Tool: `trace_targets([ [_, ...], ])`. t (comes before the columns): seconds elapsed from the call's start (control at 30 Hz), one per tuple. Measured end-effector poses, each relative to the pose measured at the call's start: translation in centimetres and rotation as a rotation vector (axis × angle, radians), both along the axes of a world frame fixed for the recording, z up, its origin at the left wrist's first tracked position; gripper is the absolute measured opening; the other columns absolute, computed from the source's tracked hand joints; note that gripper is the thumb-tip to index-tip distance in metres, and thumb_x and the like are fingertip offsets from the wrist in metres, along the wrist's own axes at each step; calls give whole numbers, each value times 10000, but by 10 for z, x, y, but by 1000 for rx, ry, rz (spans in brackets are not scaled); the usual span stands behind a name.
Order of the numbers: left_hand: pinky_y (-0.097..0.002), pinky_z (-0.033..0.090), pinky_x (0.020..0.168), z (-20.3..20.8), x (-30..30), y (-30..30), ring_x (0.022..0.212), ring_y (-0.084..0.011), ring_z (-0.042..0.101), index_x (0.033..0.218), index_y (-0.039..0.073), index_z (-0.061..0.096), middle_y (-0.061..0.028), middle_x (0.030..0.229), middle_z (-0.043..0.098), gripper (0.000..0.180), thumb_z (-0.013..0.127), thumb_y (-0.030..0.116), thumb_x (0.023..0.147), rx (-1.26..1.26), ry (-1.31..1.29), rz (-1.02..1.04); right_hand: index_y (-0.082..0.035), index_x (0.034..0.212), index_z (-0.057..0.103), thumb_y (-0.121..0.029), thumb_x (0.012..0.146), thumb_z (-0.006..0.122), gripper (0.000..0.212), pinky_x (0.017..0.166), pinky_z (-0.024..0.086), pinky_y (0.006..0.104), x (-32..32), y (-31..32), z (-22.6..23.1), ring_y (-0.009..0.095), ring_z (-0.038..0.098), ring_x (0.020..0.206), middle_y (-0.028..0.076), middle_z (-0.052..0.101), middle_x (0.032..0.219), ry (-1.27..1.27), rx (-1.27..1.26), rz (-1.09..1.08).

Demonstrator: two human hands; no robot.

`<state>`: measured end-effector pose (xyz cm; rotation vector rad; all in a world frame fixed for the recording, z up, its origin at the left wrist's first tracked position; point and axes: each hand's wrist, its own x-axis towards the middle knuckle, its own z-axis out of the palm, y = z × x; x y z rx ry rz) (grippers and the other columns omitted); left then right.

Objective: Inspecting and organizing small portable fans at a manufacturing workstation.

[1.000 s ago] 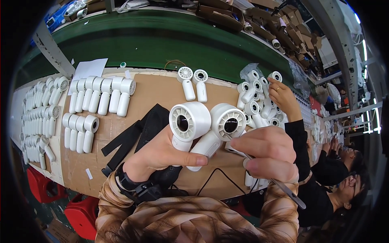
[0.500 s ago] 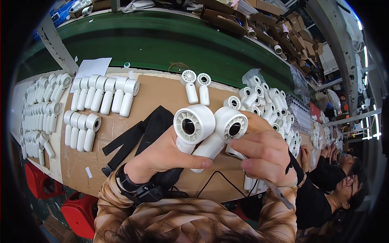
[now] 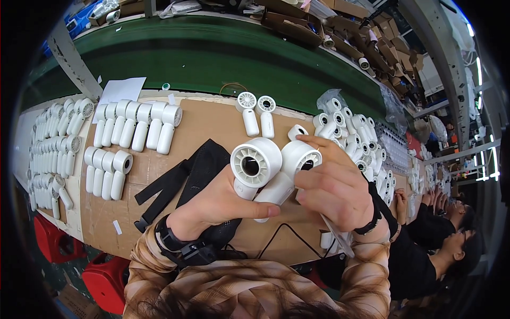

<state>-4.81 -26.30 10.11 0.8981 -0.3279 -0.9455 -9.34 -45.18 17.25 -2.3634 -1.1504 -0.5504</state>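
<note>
Head view: the left hand (image 3: 212,204) holds two white handheld fans (image 3: 265,159) above the near middle of the brown cardboard (image 3: 207,119), thumb across the handles; the right hand (image 3: 337,194), at the right fan's head, grips a slim metal tool (image 3: 338,237); the fans look light, stiff, probably slippery; their slotted grilles seem fragile, so the handles suit holding best.

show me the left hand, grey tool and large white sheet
Left hand (image 3: 211,203), head view, near thumb base
Grey tool (image 3: 338,238), head view, its exposed shaft
Large white sheet (image 3: 122,90), head view, its middle
</note>
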Motion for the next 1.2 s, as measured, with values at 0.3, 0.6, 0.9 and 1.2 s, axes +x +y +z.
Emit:
trace_targets([
  [0.3, -284, 424, 866, -12, 0, 0, 1006, -123, 509, 1173, 63, 474, -25, 1077, 547, 634, 763, -22, 615, -52, 10, -6, -28, 863, 496, 145, 617, 505, 301, 832, 463, 555, 2, 6, 4, 225, 564, 595, 81, 584, 709, 78, 79, -26],
  [0.6, -293, 447, 840, -3, 3, -1, 937, -162, 574, 1170, 41, 487, -67, 1018, 593, 593, 740, -20, 637, -121, 112, -88, -25, 877, 475, 122, 666, 510, 260, 697, 521, 413, -4, -1, 10, 230, 621, 625, 136, 623, 753, 9, 73, -23],
  [0.9, -287, 458, 801, -5, 5, 1, 911, -166, 587, 1147, 30, 509, -78, 991, 605, 537, 723, -15, 657, -149, 129, -103, -33, 847, 449, 96, 715, 490, 189, 516, 515, 315, -7, -2, 10, 264, 637, 633, 182, 634, 806, 15, 142, -2],
  [1.2, -292, 448, 838, -4, 2, 3, 940, -157, 571, 1163, 37, 498, -65, 1019, 592, 569, 735, -22, 649, -82, 119, -76, -27, 865, 472, 97, 681, 535, 231, 501, 504, 312, 0, 0, 2, 261, 623, 626, 164, 623, 800, -39, 89, 38],
])
